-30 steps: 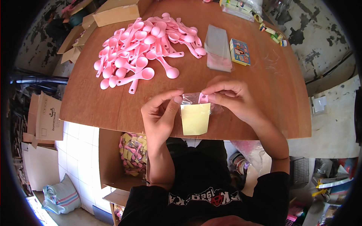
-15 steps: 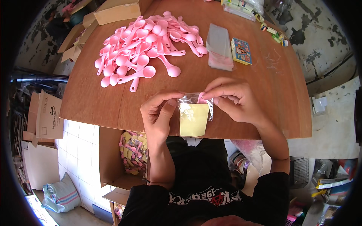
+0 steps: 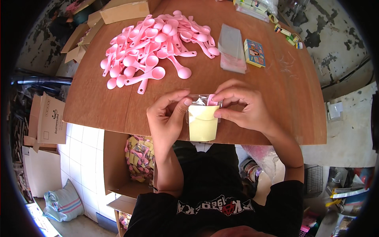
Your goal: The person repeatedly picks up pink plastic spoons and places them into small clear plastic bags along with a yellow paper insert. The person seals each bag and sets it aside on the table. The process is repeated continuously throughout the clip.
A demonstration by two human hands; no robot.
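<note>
Near the table's front edge I hold up a small clear plastic bag (image 3: 200,100) with a yellow card (image 3: 203,125) in it. The end of a pink spoon (image 3: 212,100) shows behind the card's top edge. My left hand (image 3: 167,114) pinches the bag's upper left edge between thumb and index finger. My right hand (image 3: 242,106) is closed on the upper right side, its index finger at the spoon's end and its thumb against the card. The rest of the spoon is hidden. Beyond my hands lies a heap of pink measuring spoons (image 3: 152,45).
A stack of flat clear bags (image 3: 232,49) and a small colourful box (image 3: 254,53) lie on the right of the brown table (image 3: 276,118). Below the front edge, a carton (image 3: 115,162) holds several filled packs (image 3: 139,156). Another cardboard box (image 3: 124,12) stands at the back left.
My right thumb has come down onto the yellow card, and the bag's loose right side is now gathered in. The card has shifted slightly and looks creased near its top.
</note>
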